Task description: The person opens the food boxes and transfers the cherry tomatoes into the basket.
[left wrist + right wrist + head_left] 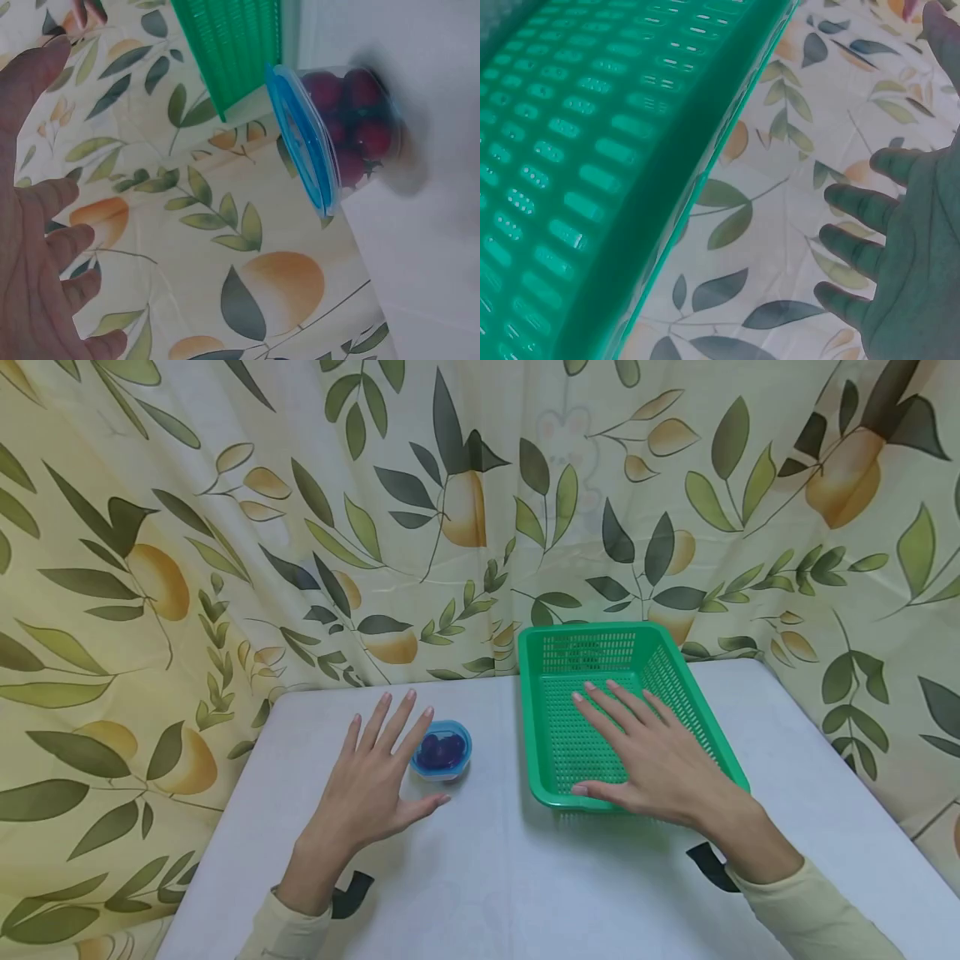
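My left hand (366,789) is held above the table with its fingers straight and spread, just left of a small clear tub (441,752) with a blue rim or lid. Through the tub's side (352,127), the left wrist view shows several round dark red fruits; their exact kind is hard to tell. To the right stands a green perforated plastic basket (531,718), with nothing visible inside. Fingers spread and straight, my right hand (652,760) hovers over the basket's front right part and hides some of it. Neither hand holds anything.
A white cloth covers the table (480,877). Behind it and along both sides hangs a curtain (300,593) printed with leaves and fruit. Dark straps (351,895) show at both wrists. The basket's back edge lies close to the curtain.
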Available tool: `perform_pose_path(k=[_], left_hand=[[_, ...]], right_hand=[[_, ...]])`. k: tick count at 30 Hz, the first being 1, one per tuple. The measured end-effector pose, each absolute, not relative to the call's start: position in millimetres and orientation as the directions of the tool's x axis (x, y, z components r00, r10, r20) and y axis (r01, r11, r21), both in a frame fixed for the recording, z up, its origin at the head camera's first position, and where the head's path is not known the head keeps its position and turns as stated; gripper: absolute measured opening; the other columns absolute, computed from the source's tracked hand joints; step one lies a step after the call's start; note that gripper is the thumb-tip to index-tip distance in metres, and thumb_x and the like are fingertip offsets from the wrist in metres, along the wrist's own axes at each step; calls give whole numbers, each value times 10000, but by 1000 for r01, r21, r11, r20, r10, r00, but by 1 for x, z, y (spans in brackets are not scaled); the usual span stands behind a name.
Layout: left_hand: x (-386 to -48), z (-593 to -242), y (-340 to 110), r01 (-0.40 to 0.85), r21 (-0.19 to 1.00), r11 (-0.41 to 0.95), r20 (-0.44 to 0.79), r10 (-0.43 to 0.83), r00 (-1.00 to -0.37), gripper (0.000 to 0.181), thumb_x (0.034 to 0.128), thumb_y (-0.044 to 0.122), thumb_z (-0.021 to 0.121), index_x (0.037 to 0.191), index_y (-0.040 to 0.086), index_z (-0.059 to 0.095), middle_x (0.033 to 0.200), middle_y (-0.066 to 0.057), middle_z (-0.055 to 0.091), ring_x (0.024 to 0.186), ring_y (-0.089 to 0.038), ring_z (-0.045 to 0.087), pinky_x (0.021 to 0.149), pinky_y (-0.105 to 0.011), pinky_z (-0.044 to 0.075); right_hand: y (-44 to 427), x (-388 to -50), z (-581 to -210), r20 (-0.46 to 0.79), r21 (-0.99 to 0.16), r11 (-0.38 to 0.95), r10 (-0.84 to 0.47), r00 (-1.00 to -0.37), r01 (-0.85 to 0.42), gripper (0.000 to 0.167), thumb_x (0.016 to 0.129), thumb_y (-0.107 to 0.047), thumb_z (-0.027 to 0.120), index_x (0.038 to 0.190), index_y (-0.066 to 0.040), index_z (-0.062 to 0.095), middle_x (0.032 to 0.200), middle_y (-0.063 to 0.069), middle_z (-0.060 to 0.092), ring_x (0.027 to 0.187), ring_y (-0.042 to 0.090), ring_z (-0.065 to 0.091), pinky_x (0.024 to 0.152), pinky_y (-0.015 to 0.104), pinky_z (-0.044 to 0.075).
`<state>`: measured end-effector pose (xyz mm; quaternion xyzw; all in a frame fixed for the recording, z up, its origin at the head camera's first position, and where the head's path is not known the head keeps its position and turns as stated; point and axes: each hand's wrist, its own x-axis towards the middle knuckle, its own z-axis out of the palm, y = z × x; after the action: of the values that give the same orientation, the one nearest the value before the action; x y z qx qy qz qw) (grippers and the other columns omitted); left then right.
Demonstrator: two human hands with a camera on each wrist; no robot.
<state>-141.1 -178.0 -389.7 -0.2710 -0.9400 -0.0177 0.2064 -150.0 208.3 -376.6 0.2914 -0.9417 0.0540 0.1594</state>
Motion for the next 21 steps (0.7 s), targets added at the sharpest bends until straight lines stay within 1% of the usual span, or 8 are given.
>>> perform_pose_path(k=[4,8,10,13,15,17,21], left_hand=[[-141,-391,-178,518,-75,852,391,503,-771,1070,775,758,652,1613,198,295,1701,-72,146,1558,-360,125,1176,-683,222],[-141,-393,-177,531,-47,846,383,507,-772,1059,797,728,664,1618,186,274,1698,-82,157,1544,-371,180,1160,-676,269],[-142,-395,-178,541,-12,841,382,504,-775,1043,816,678,690,1620,168,264,1694,-89,170,1531,-372,223,1155,-653,303],[-143,-398,-180,549,73,833,380,485,-788,1023,837,576,743,1619,138,251,1686,-93,198,1515,-351,271,1163,-590,338],[-143,-399,-181,546,153,824,374,463,-803,1009,844,494,779,1617,118,250,1677,-92,223,1502,-334,300,1170,-547,349],[-143,-400,-183,532,228,815,362,436,-824,997,848,432,802,1614,108,252,1672,-83,241,1494,-316,317,1167,-516,364],[-144,-404,-186,484,366,795,334,373,-866,970,849,335,826,1608,107,265,1653,-78,288,1488,-307,329,1137,-510,400]], right_hand=[[205,-150,-377,324,-12,827,-528,-785,-562,1038,813,-772,618,1622,-225,267,1657,41,298,1529,326,243,1190,616,242],[198,-150,-378,320,-34,815,-540,-778,-579,1019,833,-749,619,1625,-220,256,1653,47,305,1526,322,254,1184,613,262],[194,-149,-379,327,-61,798,-552,-767,-600,999,849,-713,637,1623,-206,261,1641,58,330,1515,326,280,1177,604,284],[185,-149,-379,340,-108,773,-562,-754,-625,963,869,-639,676,1616,-177,280,1622,62,365,1490,324,336,1163,584,332],[178,-149,-378,333,-153,762,-560,-759,-629,940,880,-592,697,1610,-161,292,1613,66,380,1474,320,366,1153,577,356],[171,-149,-377,314,-208,759,-545,-777,-617,916,886,-555,713,1605,-162,304,1604,71,393,1457,317,395,1134,578,385],[155,-146,-376,278,-327,751,-503,-818,-573,875,884,-487,749,1590,-170,339,1570,95,436,1427,314,439,1089,567,442]])
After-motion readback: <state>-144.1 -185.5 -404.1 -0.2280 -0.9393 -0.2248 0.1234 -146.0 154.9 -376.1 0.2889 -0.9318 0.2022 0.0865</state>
